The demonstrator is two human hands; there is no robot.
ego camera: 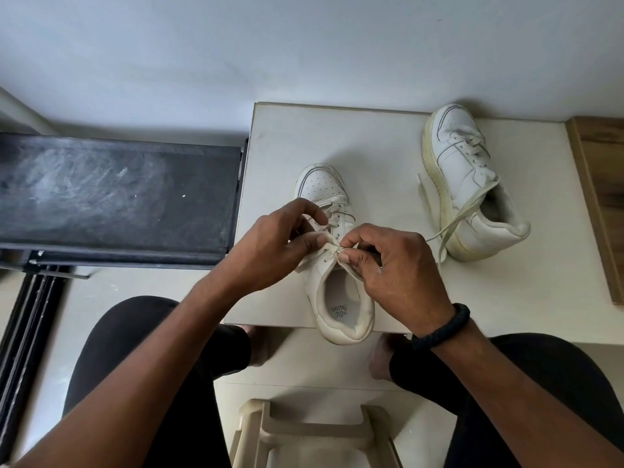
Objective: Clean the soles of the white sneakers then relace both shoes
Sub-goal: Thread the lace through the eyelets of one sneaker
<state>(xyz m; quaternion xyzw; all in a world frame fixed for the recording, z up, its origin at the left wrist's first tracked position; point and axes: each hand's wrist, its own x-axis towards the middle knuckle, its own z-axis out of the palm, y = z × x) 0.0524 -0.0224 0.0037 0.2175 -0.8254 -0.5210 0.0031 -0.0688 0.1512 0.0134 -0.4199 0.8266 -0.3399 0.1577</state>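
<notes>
White sneaker (341,298) stands at the near edge of the worktop (371,146), heel overhanging. Left hand (270,244) and right hand (395,265) each pinch its lace (331,246) over the upper eyelets. Second sneaker (469,184) rests tilted at the worktop's far right, laces trailing.

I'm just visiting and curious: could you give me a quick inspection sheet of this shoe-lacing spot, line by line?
Surface: white table, smooth top.
Job's things: near sneaker upright, heel overhanging the table's front edge; far sneaker tipped sideways, yellowed sole edge showing, its loose lace trailing on the table.
Clutter: nothing seen.
Grippers: left hand and right hand both pinch the near sneaker's lace at the top eyelets; black wristband on the right wrist.
Cables: nothing seen.
Surroundings: dusty black panel to the left, wooden board to the right, plastic stool below, pale wall behind.
</notes>
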